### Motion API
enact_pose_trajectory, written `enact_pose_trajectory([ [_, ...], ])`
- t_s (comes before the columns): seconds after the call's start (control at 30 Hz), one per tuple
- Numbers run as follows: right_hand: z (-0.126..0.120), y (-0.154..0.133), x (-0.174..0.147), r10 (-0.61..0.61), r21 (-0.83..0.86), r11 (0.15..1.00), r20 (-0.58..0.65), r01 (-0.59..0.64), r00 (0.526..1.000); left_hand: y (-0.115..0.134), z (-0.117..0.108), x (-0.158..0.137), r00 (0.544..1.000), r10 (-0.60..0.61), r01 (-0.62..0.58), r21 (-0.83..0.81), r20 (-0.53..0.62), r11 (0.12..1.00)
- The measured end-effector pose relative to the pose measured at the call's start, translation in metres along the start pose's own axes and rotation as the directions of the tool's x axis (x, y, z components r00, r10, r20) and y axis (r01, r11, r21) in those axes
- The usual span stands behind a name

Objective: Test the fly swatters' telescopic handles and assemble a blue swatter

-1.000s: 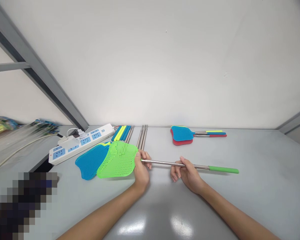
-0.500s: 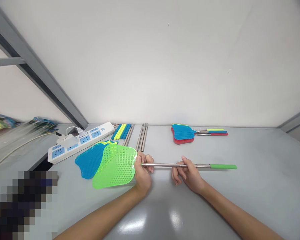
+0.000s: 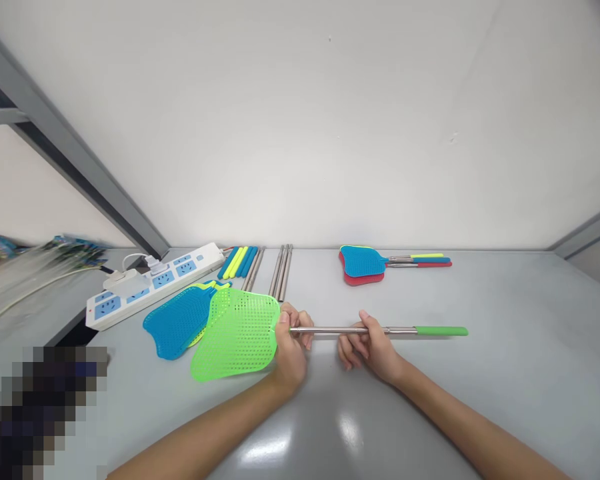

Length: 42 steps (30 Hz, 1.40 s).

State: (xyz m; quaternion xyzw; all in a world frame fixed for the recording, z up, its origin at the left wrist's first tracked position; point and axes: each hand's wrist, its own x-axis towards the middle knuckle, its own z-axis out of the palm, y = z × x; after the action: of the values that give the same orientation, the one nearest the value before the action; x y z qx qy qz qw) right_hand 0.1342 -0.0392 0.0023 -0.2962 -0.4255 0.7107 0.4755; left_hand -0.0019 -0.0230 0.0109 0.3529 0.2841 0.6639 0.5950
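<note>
A green fly swatter (image 3: 237,339) lies crosswise in front of me, its mesh head to the left and its green grip to the right. My left hand (image 3: 291,343) is closed on it where the head meets the metal rod. Farther along, my right hand (image 3: 373,347) pinches the telescopic rod between thumb and fingers. Behind the green head, blue swatter heads (image 3: 177,320) and a yellow one (image 3: 220,300) lie overlapped on the table, partly hidden.
Blue and yellow grip sleeves (image 3: 237,263) and metal rods (image 3: 281,273) lie near the wall. A white power strip (image 3: 155,287) with plugs stands at left. Several swatters (image 3: 363,261) are stacked at the back right. Plastic-wrapped goods (image 3: 45,280) sit far left.
My left hand and the green head have shifted slightly right against my right hand, shortening the visible rod between the hands. The whole view has drifted a little.
</note>
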Motion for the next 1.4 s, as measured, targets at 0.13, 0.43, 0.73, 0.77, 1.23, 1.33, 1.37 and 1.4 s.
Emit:
enact_pose_trajectory([
  [0.13,0.000,-0.002,0.001,-0.013,0.015,1.000,0.001,0.013,1.000,-0.001,0.000,0.001,1.000,-0.006,0.006,0.003,0.007,1.000],
  [0.43,0.001,-0.010,0.004,-0.008,0.106,0.994,-0.111,0.020,0.994,-0.003,0.000,0.004,0.997,-0.063,0.055,0.177,0.040,0.983],
  [0.73,-0.003,-0.008,0.008,0.013,0.162,0.987,-0.191,0.018,0.982,-0.005,-0.002,0.009,0.987,-0.153,0.126,0.341,0.053,0.931],
  [0.77,-0.003,-0.008,0.008,0.014,0.161,0.987,-0.192,0.018,0.981,-0.005,-0.002,0.010,0.986,-0.161,0.136,0.342,0.047,0.930],
  [1.23,0.000,-0.012,0.008,0.049,0.151,0.988,-0.207,-0.017,0.977,-0.001,0.000,0.011,0.980,-0.198,0.160,0.500,0.023,0.851],
  [1.33,0.002,-0.014,0.008,0.049,0.148,0.989,-0.215,-0.017,0.975,-0.002,-0.001,0.011,0.978,-0.207,0.181,0.496,-0.002,0.849],
  [1.37,0.003,-0.014,0.008,0.048,0.147,0.989,-0.216,-0.017,0.975,-0.002,-0.001,0.011,0.977,-0.211,0.188,0.492,-0.009,0.850],
  [1.4,0.003,-0.014,0.008,0.049,0.145,0.989,-0.215,-0.018,0.975,-0.003,-0.001,0.012,0.977,-0.213,0.192,0.489,-0.014,0.851],
])
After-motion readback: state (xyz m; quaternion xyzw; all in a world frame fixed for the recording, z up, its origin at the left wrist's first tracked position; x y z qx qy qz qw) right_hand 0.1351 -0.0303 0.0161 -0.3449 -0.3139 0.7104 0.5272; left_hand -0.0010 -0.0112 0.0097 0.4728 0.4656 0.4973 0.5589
